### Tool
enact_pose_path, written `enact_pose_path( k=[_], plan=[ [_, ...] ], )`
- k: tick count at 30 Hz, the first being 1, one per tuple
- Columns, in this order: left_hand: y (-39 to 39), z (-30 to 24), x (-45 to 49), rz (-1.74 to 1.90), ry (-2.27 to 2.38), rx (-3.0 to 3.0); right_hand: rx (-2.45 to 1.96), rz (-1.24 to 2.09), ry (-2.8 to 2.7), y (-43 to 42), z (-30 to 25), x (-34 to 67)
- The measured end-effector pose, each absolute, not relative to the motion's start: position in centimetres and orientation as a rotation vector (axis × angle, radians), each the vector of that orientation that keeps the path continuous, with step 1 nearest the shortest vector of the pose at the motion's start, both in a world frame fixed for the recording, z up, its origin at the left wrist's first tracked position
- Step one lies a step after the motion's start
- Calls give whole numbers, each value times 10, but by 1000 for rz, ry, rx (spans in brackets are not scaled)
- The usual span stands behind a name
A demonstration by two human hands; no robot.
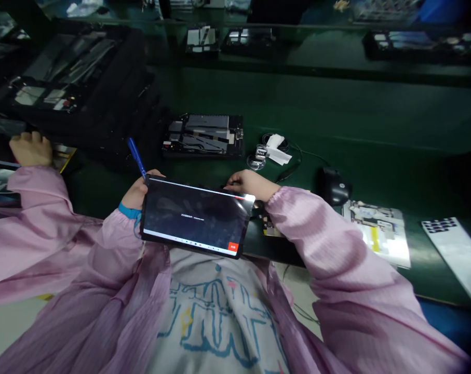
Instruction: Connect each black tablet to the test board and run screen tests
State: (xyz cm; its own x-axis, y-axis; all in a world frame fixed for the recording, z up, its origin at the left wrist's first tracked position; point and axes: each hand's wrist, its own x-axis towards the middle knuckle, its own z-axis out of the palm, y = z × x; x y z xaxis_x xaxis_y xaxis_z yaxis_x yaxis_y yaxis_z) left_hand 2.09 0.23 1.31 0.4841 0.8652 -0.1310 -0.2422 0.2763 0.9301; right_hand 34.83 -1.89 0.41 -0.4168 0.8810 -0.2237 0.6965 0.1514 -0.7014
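A black-framed tablet (192, 221) with a lit, dark screen is tilted up in front of my chest. My left hand (137, 193) grips its left edge, and a blue pen (136, 157) sticks up from the same hand. A blue band (129, 211) circles that wrist. At the tablet's upper right edge, my right hand (247, 183) has its fingers pinched together. What those fingers hold, if anything, is hidden behind the edge. Just beyond the tablet, an opened device with exposed batteries (207, 135) lies on the green bench.
Stacked black trays (83, 88) rise at the left, near a co-worker's hand (31, 149). To the right are a small counter (260, 151) with a cable, a black mouse-like device (334, 185), exposed parts (379, 228) and a label sheet (453, 254). A shelf (317, 57) crosses the back.
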Motion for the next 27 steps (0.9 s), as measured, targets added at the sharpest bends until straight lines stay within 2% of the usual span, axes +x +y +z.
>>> enact_pose_path(
  k=[4, 7, 11, 15, 19, 27],
  plan=[
    [5, 11, 20, 842, 740, 1046, -1527, 1138, -2145, -13, 11, 343],
    [5, 10, 18, 836, 762, 1061, -1538, 982, -1995, -23, 29, 355],
    [4, 9, 15, 834, 789, 1056, -1510, 863, -1785, -76, 54, 382],
    [4, 9, 15, 851, 751, 1083, -1477, 772, -1559, -148, 52, 385],
    [5, 11, 18, 872, 752, 1112, -1576, 898, -1360, -184, 23, 365],
    [4, 17, 26, 896, 782, 1188, -1473, 1202, -1350, -171, -1, 350]
  ],
)
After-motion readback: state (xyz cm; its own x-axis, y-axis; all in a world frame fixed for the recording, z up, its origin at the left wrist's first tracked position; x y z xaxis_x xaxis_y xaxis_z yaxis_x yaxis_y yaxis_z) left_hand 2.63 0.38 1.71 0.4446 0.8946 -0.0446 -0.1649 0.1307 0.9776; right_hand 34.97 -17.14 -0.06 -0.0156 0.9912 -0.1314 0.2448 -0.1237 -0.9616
